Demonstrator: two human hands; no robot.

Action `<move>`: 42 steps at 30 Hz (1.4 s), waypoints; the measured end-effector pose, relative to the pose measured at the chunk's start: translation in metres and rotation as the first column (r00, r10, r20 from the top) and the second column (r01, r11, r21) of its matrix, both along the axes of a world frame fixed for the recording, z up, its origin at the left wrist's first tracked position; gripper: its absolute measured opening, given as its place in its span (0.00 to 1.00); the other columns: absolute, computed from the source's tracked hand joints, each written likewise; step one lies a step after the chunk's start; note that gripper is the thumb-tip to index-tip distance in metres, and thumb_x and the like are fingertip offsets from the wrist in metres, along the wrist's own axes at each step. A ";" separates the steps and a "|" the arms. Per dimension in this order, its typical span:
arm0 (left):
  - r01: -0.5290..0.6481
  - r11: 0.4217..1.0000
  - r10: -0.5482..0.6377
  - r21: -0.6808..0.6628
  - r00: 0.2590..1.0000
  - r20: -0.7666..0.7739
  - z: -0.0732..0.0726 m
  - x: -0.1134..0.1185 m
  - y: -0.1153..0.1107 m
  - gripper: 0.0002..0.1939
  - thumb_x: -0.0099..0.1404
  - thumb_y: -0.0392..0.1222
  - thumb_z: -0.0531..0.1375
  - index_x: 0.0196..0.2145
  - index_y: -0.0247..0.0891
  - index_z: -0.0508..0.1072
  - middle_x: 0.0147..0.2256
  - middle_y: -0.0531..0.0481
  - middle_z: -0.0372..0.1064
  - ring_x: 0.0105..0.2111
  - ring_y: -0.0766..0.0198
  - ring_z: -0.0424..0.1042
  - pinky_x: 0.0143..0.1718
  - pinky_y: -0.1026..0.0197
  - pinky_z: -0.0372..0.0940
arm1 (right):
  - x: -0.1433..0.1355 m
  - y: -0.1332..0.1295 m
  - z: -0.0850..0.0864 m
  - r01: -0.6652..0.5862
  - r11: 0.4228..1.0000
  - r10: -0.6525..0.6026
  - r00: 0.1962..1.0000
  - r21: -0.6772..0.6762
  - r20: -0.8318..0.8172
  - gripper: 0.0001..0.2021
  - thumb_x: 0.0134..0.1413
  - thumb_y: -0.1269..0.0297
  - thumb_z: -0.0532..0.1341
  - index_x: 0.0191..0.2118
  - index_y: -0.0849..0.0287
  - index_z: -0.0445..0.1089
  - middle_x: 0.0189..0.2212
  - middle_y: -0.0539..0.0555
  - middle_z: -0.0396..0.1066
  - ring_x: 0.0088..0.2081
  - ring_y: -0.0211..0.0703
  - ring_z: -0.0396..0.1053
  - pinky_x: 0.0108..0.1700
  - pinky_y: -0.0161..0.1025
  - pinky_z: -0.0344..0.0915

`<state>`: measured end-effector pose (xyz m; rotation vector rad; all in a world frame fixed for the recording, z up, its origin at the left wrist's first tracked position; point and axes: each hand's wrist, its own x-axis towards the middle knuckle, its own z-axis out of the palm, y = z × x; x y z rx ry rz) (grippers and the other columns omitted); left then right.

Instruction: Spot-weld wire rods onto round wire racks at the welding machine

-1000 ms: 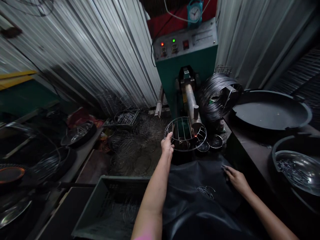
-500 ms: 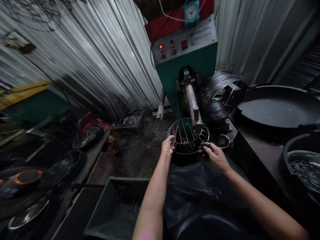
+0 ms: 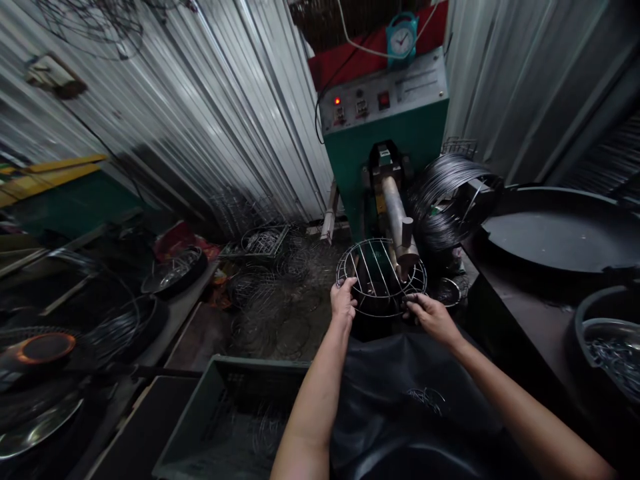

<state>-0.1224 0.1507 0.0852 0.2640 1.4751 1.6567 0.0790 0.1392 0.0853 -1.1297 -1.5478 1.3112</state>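
Observation:
A round wire rack (image 3: 371, 267) with parallel bars and a double rim is held in front of a green machine (image 3: 385, 123). My left hand (image 3: 344, 301) is closed on the rack's near left rim. At the near right rim, my right hand (image 3: 429, 316) pinches the wire with darkened fingertips; whether a small separate piece is also in them I cannot make out. The machine's metal arm (image 3: 396, 207) reaches down to the rack's right side, its tip close to the bars. Several short bent wires (image 3: 426, 399) lie on the black apron (image 3: 385, 380) over my lap.
A wire coil (image 3: 453, 200) stands right of the machine arm. Farther right are a large black pan (image 3: 555, 237) and a tub holding a bowl of small metal pieces (image 3: 617, 357). A green crate (image 3: 200, 413) sits at lower left. Wire pieces (image 3: 255, 290) litter the floor.
The view has shifted slightly, so the scene sits lower and more to the right. The rack is tilted a little differently under the machine arm. Both hands keep their hold.

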 end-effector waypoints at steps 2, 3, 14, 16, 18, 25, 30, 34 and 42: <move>-0.007 1.000 0.007 0.003 1.000 -0.013 0.000 0.001 -0.001 0.20 0.39 0.42 0.66 0.27 0.38 0.59 0.19 0.62 0.49 0.13 0.79 0.45 0.11 0.71 0.37 | 0.000 0.003 -0.006 0.008 1.000 -0.008 1.000 -0.014 0.026 0.15 0.47 0.51 0.58 0.33 0.59 0.68 0.19 0.51 0.71 0.19 0.38 0.66 0.19 0.34 0.59; -0.008 1.000 0.008 0.008 1.000 -0.010 0.000 0.002 -0.001 0.20 0.40 0.42 0.66 0.27 0.38 0.59 0.19 0.62 0.48 0.13 0.79 0.45 0.11 0.71 0.37 | 0.000 0.004 -0.007 0.013 1.000 -0.013 0.999 -0.014 0.031 0.15 0.47 0.52 0.58 0.34 0.60 0.68 0.19 0.50 0.71 0.18 0.37 0.65 0.19 0.33 0.58; -0.007 1.000 0.007 -0.009 1.000 -0.015 -0.003 0.001 0.000 0.19 0.40 0.42 0.65 0.26 0.38 0.58 0.18 0.63 0.49 0.13 0.78 0.44 0.11 0.72 0.37 | -0.001 0.006 -0.010 0.012 1.000 -0.012 1.000 0.000 -0.010 0.16 0.47 0.51 0.58 0.34 0.60 0.68 0.20 0.51 0.71 0.22 0.39 0.68 0.20 0.32 0.61; -0.010 1.000 0.010 -0.011 1.000 -0.011 -0.005 0.001 0.000 0.20 0.39 0.42 0.65 0.26 0.38 0.58 0.18 0.63 0.48 0.13 0.78 0.44 0.11 0.72 0.37 | -0.001 0.008 -0.012 0.007 1.000 -0.007 1.000 -0.004 -0.020 0.16 0.47 0.51 0.58 0.34 0.60 0.68 0.20 0.51 0.71 0.22 0.39 0.69 0.20 0.32 0.61; -0.018 1.000 0.018 -0.001 1.000 -0.009 -0.006 0.000 -0.001 0.20 0.40 0.42 0.65 0.26 0.38 0.58 0.17 0.63 0.48 0.12 0.78 0.44 0.11 0.72 0.38 | -0.002 0.009 -0.012 0.003 1.000 -0.003 1.000 -0.010 -0.029 0.16 0.46 0.51 0.58 0.34 0.60 0.68 0.21 0.51 0.70 0.23 0.39 0.69 0.20 0.32 0.61; -0.010 1.000 0.010 0.027 1.000 0.002 -0.005 0.001 -0.002 0.22 0.39 0.43 0.67 0.28 0.38 0.59 0.18 0.64 0.47 0.12 0.79 0.44 0.11 0.72 0.37 | -0.002 0.010 -0.013 -0.013 1.000 0.012 0.999 -0.013 -0.038 0.16 0.47 0.51 0.58 0.34 0.60 0.67 0.23 0.51 0.70 0.23 0.39 0.69 0.21 0.33 0.62; -0.021 1.000 0.021 0.015 1.000 0.013 -0.004 0.003 -0.001 0.21 0.39 0.43 0.67 0.27 0.38 0.58 0.18 0.63 0.47 0.13 0.79 0.44 0.11 0.72 0.37 | 0.000 0.009 -0.011 0.000 0.999 0.001 1.000 0.032 -0.021 0.17 0.49 0.50 0.57 0.35 0.60 0.68 0.23 0.51 0.71 0.25 0.40 0.70 0.27 0.35 0.65; -0.033 0.999 0.033 0.021 0.999 0.022 -0.004 0.004 0.001 0.21 0.39 0.42 0.66 0.26 0.38 0.58 0.18 0.63 0.47 0.12 0.79 0.43 0.11 0.71 0.36 | 0.000 0.009 -0.009 -0.003 0.999 0.004 1.000 0.045 -0.016 0.16 0.50 0.52 0.56 0.36 0.60 0.67 0.24 0.52 0.71 0.26 0.40 0.70 0.30 0.36 0.65; -0.049 0.999 0.049 -0.014 0.998 0.037 -0.004 0.004 0.004 0.19 0.40 0.42 0.66 0.23 0.38 0.57 0.17 0.63 0.47 0.12 0.78 0.43 0.11 0.71 0.36 | 0.000 0.014 -0.006 -0.014 0.998 0.013 1.000 0.057 0.007 0.14 0.51 0.54 0.55 0.36 0.60 0.68 0.24 0.52 0.72 0.27 0.41 0.71 0.31 0.37 0.66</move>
